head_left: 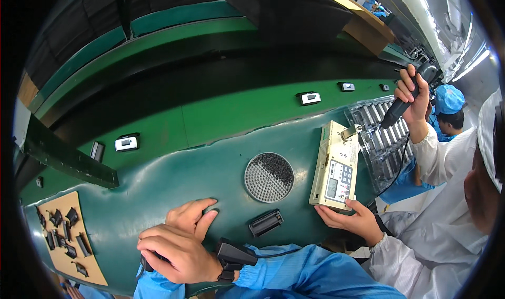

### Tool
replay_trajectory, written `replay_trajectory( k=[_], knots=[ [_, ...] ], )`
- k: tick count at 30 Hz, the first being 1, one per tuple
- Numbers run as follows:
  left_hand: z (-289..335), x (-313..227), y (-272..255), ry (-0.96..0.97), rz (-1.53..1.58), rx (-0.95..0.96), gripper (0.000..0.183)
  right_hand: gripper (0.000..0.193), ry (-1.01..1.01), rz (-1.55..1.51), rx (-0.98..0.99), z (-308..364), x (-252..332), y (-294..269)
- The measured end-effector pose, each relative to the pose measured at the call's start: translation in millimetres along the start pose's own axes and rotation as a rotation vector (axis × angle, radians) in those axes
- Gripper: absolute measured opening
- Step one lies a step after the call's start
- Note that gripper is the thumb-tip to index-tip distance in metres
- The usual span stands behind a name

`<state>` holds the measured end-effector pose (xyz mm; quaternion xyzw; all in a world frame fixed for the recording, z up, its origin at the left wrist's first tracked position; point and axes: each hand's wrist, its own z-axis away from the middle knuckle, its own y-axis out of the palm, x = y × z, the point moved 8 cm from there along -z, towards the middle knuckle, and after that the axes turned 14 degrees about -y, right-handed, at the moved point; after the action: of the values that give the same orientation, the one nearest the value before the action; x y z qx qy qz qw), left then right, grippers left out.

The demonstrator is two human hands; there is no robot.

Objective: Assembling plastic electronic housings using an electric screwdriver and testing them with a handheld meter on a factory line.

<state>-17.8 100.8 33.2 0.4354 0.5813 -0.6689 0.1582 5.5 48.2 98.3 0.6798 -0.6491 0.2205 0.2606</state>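
My right hand (171, 250) reaches across from the right and closes over my left wrist, its fingers curled round a black wrist device (147, 263) that is mostly hidden. Beneath it, my left hand (190, 216) lies near the green table, thumb and forefinger apart with nothing between them. Another black device with a cable (234, 253) is strapped to my right wrist. Closest to my left hand are a rectangular black plastic part (265, 223) and a round grey dish (258, 186) with many dimples and a heap of tiny black pieces (279, 167).
A co-worker in white (436, 220) steadies a cream instrument box (334, 172) and raises a black handheld tool (400, 107). Black parts (66, 228) lie on cardboard (87, 267) at left. Black-and-white devices (127, 142) sit along the green line; a clear tray (376, 136) stands right.
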Motion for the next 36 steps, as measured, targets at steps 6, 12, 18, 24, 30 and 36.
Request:
replay_trajectory(
  k=[6, 12, 18, 24, 30, 36],
  knots=[
    [9.7, -3.7, -7.4, 0.057, -0.057, -0.03, 0.027, 0.017, -0.017, -0.019, 0.0, 3.8, 4.7, 9.8],
    [12.4, 6.7, -5.5, 0.057, -0.042, -0.042, 0.027, 0.018, -0.019, -0.008, 0.005, 9.7, -0.4, 13.9],
    [11.8, 10.4, -12.5, 0.095, -0.054, -0.076, 0.027, 0.018, 0.009, -0.03, 0.004, 9.0, -4.3, 20.5],
    [8.5, 17.7, -10.5, 0.106, -0.072, -0.066, 0.028, 0.018, 0.014, -0.024, 0.014, 11.2, -12.5, 21.2],
    [8.8, 19.8, -9.5, 0.12, -0.08, -0.066, 0.028, 0.018, 0.027, -0.047, 0.012, 11.8, -15.7, 23.5],
    [10.0, 18.6, -9.3, 0.145, -0.072, -0.074, 0.029, 0.018, 0.015, -0.047, 0.01, 12.4, -14.7, 23.3]
  ],
)
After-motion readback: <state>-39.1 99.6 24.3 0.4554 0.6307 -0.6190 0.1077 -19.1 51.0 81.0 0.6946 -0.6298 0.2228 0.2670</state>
